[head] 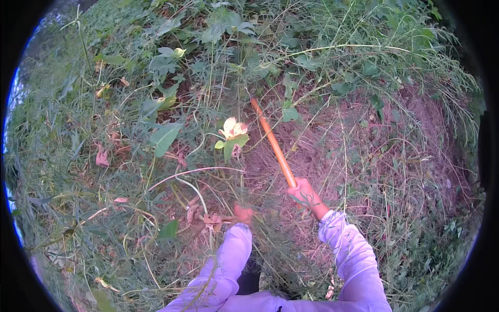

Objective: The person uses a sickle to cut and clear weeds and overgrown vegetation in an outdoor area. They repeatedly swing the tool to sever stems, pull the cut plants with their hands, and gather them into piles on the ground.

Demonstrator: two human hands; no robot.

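My right hand [306,195] is closed around the lower part of an orange tool handle [273,140]. The handle slants up and to the left into the weeds. A thin, pale curved piece, perhaps part of a blade, shows at its far end; the rest of the tool's head is hidden by plants. Lower and to the left is my left hand [243,213], blurred and partly covered by stems, just beyond its sleeve. Whether it grips any stems cannot be made out. Beside it hang dry, curled brown leaves [212,221]. A yellowing leaf [233,128] stands out ahead of it.
Dense feathery green weeds [351,27] fill the far side, with broad-leaved vines [165,138] tangled through them on the left. Right of the handle lies a patch of flattened dry grass [315,156]. A long pale stem [343,46] arches across the upper right.
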